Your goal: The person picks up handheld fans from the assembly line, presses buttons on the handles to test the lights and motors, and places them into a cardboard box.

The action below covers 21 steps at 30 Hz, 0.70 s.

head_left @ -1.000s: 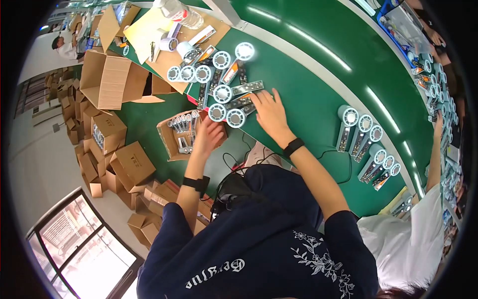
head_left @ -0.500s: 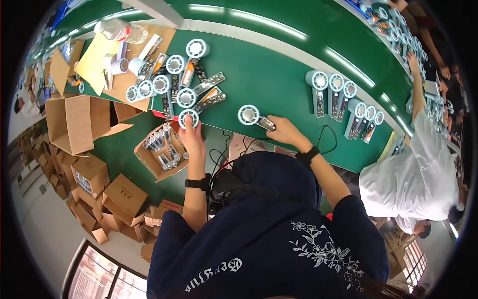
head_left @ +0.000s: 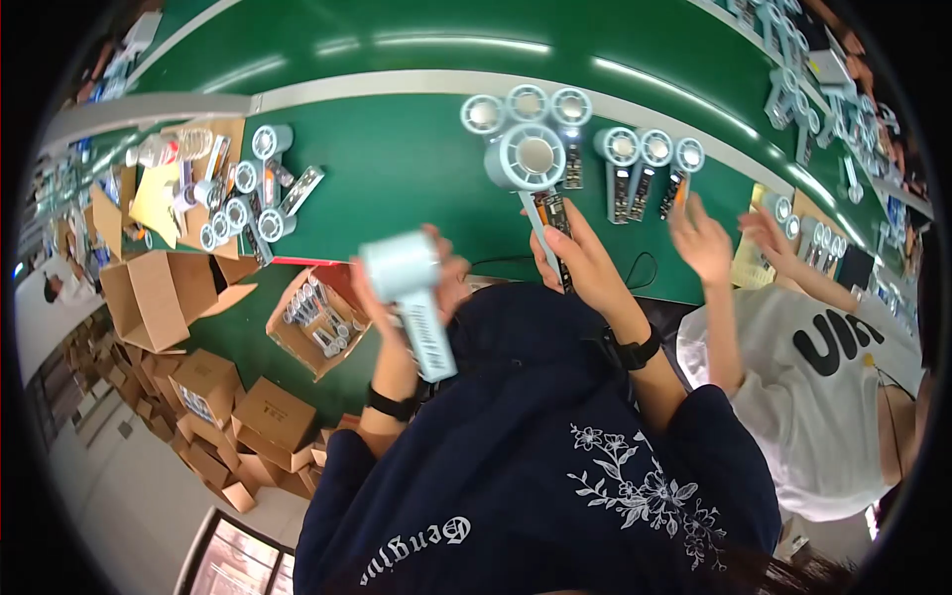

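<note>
My left hand (head_left: 369, 297) is closed around a light-blue handheld fan (head_left: 399, 266), which is smeared by motion. Its handle points down toward my lap and shows a smooth shell with lettering. In my right hand (head_left: 593, 263) a second light-blue fan (head_left: 531, 159) stands with its round, slotted head up and its handle over the bench edge. That handle is uncovered, so a dark circuit board (head_left: 555, 213) shows along it. Just beyond it lie several fans in a row, among them a fan (head_left: 483, 114) and another (head_left: 622, 147) with its board exposed.
On the green bench's (head_left: 387, 178) left side lie more fans (head_left: 238, 211), a yellow sheet (head_left: 159, 203) and a plastic bottle (head_left: 154, 151). An open carton of fans (head_left: 312, 322) is below. At right, a co-worker's hand (head_left: 702, 243) reaches to the row. A black cable (head_left: 643, 268) loops nearby.
The view has swung right. My left hand has brought a fan from the left pile toward my body. My right hand has raised its fan. The co-worker now faces the bench, hands over it.
</note>
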Each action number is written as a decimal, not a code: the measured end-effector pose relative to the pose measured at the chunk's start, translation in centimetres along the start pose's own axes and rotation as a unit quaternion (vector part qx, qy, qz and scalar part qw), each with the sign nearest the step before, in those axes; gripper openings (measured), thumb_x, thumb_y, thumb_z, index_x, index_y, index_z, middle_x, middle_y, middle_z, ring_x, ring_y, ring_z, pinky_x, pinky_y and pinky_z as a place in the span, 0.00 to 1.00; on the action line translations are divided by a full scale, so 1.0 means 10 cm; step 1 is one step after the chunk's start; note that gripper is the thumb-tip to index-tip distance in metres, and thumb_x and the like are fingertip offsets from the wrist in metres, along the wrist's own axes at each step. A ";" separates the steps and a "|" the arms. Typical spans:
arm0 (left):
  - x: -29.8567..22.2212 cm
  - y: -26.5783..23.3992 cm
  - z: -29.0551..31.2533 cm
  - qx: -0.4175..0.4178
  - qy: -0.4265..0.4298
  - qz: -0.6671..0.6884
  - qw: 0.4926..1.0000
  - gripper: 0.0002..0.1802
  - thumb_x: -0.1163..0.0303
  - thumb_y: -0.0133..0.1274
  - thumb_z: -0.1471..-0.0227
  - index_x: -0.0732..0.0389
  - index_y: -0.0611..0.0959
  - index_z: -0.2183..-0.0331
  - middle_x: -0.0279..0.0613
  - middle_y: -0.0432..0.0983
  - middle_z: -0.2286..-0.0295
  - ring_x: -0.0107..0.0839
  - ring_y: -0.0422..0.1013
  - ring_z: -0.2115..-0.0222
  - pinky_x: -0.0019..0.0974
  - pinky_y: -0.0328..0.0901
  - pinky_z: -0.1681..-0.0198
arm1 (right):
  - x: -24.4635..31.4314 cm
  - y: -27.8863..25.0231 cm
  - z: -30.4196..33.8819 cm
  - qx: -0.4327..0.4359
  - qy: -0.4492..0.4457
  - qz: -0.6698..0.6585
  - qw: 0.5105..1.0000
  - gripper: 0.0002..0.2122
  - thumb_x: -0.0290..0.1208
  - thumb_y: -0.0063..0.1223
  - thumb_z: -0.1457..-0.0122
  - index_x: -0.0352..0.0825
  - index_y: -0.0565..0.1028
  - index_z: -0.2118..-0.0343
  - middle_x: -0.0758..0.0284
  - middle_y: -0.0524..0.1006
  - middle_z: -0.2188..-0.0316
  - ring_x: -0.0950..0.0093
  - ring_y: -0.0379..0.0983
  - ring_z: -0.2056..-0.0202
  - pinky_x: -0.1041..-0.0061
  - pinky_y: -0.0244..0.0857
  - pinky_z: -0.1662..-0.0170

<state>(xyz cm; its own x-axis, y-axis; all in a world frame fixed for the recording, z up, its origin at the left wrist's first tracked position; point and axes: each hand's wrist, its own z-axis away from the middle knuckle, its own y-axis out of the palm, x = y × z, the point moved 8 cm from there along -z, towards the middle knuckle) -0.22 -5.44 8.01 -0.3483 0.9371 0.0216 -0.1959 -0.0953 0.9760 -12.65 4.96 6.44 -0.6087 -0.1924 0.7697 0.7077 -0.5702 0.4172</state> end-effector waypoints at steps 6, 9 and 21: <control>0.96 0.19 0.22 -0.103 -0.152 -0.364 0.913 0.37 0.44 0.45 0.49 0.62 0.59 0.47 0.51 0.69 0.61 0.32 0.70 0.77 0.29 0.65 0.80 | 0.29 -0.30 0.38 -0.010 -0.095 0.025 0.995 0.14 0.34 0.38 0.37 0.32 0.58 0.52 0.71 0.66 0.77 0.85 0.60 0.82 0.86 0.54 0.80; 1.08 0.08 0.45 -0.042 -0.299 -0.516 0.802 0.28 0.55 0.46 0.45 0.62 0.59 0.49 0.48 0.69 0.65 0.27 0.67 0.82 0.29 0.65 0.82 | 0.40 -0.38 0.49 -0.025 -0.106 -0.023 0.994 0.14 0.35 0.37 0.38 0.33 0.58 0.54 0.71 0.66 0.77 0.86 0.61 0.81 0.86 0.55 0.79; 0.22 0.60 -0.18 -0.075 -0.003 -0.448 0.891 0.15 0.66 0.39 0.44 0.65 0.63 0.58 0.41 0.63 0.71 0.24 0.63 0.81 0.28 0.62 0.83 | 0.65 -0.15 0.46 0.000 -0.168 -0.138 0.976 0.17 0.37 0.34 0.40 0.31 0.58 0.53 0.67 0.66 0.74 0.83 0.61 0.82 0.86 0.54 0.82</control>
<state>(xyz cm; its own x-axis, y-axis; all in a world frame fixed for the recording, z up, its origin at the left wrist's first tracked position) -3.78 -4.58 13.54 0.0147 0.6610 -0.7503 -0.5131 0.6490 0.5617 -16.02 8.27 13.02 -0.6244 0.2421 0.7427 0.5330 -0.5630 0.6316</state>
